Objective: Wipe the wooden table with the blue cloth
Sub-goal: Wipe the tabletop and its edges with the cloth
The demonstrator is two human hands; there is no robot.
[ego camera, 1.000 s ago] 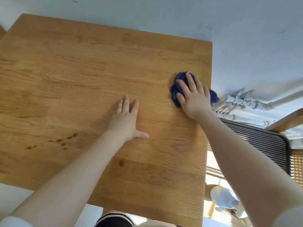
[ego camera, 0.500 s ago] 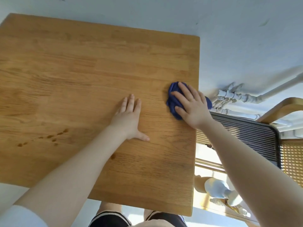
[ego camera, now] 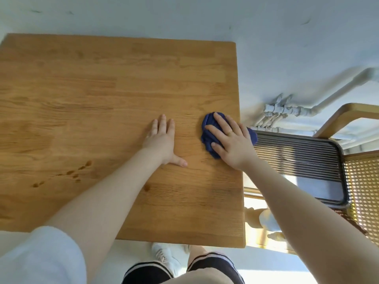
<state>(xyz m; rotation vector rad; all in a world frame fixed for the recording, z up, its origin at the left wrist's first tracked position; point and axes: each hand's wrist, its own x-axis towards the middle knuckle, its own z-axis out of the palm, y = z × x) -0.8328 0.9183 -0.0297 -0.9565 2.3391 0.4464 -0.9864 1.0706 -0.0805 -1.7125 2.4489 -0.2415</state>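
1. The wooden table (ego camera: 102, 103) fills most of my view, its right edge running down past the right hand. A trail of dark spots (ego camera: 69, 174) sits on the near-left part, with one more spot beside the left forearm.
2. To the right, off the table, I see a ribbed dark panel (ego camera: 297, 160), white pipes (ego camera: 287, 109) against the wall, and a chair (ego camera: 361, 181) with a woven back.
3. My right hand (ego camera: 231, 144) lies flat on the blue cloth (ego camera: 207, 128), fingers straight and spread, pressing it to the wood at the right edge. Over the last second it has drawn the cloth toward me along that edge.
4. My left hand (ego camera: 162, 138) has stayed put, palm down, fingers straight, thumb out, bracing on the wood and holding nothing.
5. I judge only this right strip is being covered; the spots on the left look untouched, so the wiping must travel left.
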